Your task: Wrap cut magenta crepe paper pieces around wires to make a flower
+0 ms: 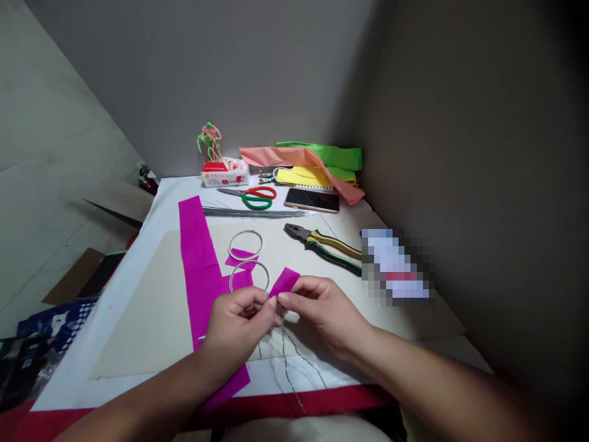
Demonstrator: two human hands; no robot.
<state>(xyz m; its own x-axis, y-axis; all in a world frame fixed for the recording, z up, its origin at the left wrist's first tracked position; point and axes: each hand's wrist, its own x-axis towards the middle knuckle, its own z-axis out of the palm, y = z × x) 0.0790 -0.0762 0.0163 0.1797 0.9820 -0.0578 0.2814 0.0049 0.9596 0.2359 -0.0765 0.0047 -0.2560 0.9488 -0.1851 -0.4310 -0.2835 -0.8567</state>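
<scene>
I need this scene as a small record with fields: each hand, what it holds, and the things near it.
left hand: pinches the end of a magenta paper piece, grip partly hidden
right hand: holds the same piece
below hands: thin dark wire, hanging
nearby: two wire rings, magenta paper strip
farther: pliers, green-handled scissors, smartphone

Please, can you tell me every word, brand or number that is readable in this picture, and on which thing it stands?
White and red packet: printed characters, too small to read.
Pixelated white and red item: too blurred to read.
I can read no words, brands or numbers anywhere, so there is nothing to quote.
</scene>
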